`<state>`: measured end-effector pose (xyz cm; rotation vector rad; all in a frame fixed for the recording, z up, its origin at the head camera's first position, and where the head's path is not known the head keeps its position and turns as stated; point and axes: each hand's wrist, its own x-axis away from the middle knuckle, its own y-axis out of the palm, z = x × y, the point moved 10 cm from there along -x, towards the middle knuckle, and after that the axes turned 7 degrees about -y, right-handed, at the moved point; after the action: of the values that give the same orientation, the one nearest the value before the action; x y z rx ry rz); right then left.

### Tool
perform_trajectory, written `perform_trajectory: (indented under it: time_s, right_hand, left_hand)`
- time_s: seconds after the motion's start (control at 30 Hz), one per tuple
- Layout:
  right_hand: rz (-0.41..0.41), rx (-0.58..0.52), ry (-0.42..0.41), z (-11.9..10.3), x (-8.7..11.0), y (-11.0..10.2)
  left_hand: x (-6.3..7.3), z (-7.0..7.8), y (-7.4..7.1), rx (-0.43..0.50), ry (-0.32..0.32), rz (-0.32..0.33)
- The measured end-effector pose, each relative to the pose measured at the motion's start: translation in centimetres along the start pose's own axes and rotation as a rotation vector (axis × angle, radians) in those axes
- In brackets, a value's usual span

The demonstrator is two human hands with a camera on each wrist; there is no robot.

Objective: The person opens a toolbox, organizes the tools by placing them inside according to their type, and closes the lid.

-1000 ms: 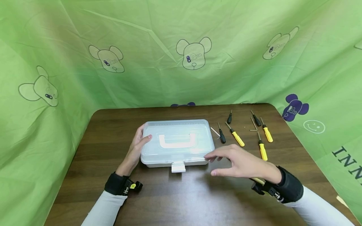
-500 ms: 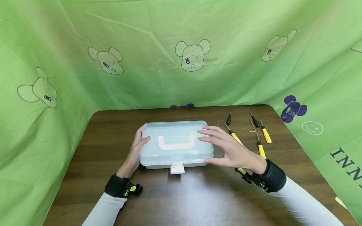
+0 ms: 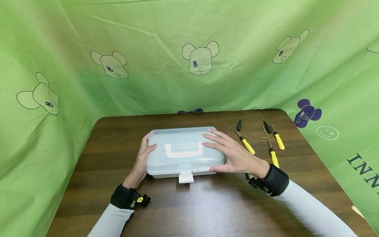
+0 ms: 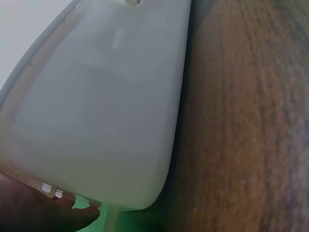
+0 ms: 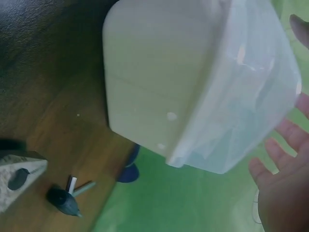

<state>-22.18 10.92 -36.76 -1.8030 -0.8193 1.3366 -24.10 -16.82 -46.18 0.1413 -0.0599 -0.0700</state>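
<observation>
A pale plastic toolbox (image 3: 185,166) with a clear lid, a white carry handle (image 3: 184,151) and a front latch (image 3: 186,177) stands at mid-table. The latch sticks out forward. My left hand (image 3: 141,158) grips the box's left end, thumb on the lid's edge and fingers down along the side. In the left wrist view, fingertips (image 4: 48,208) show at the box's far corner. My right hand (image 3: 234,153) is over the right end of the lid, fingers spread and only slightly bent. The right wrist view shows its fingers (image 5: 282,150) beside the clear lid.
Right of the box lie several screwdrivers, such as a yellow one (image 3: 248,145) and a black one (image 3: 267,127), with a hex key (image 3: 264,131) among them. Behind the wooden table (image 3: 118,131) hangs a green printed cloth (image 3: 148,89).
My right hand has moved left and up from the box's front right corner to over the lid, its fingers spreading. My left hand and the toolbox have stayed nearly in place.
</observation>
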Motion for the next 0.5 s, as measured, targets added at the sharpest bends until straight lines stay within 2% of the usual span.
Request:
perform_trajectory:
  time_s: [0.27, 0.5]
  right_hand:
    - [-0.006, -0.019, -0.008, 1.0, 0.5, 1.7]
    - [0.033, 0.012, -0.083, 0.9, 0.4, 2.2]
  left_hand:
    - [0.0, 0.1, 0.2, -0.014, 0.011, -0.003]
    - [0.0, 0.1, 0.0, -0.011, 0.029, -0.005]
